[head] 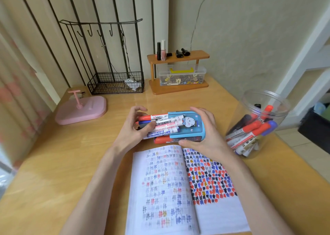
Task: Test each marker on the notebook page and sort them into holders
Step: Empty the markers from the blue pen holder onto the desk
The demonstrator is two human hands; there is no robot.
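Markers [160,126] – a bundle of red, blue and black whiteboard ones – stick out sideways from the blue holder [189,127], which is tipped on its side just above the table [71,163], beyond the top edge of the open notebook [178,190]. My right hand [205,133] is clamped on the holder, fingers [198,110] curled over its far side and thumb under its near edge. My left hand [132,129] is closed round the free ends of the bundle, thumb pressed on one white barrel and the other fingers hooked over the top. I judge this to be the picking-out step: no marker is uncapped yet or on the page. Next I need to single out one barrel without dragging its neighbours along, pull it clear and uncap it – then mark the bare lower part of the right page. A clear jar [259,124] of more markers leans to my right, apart from both hands.
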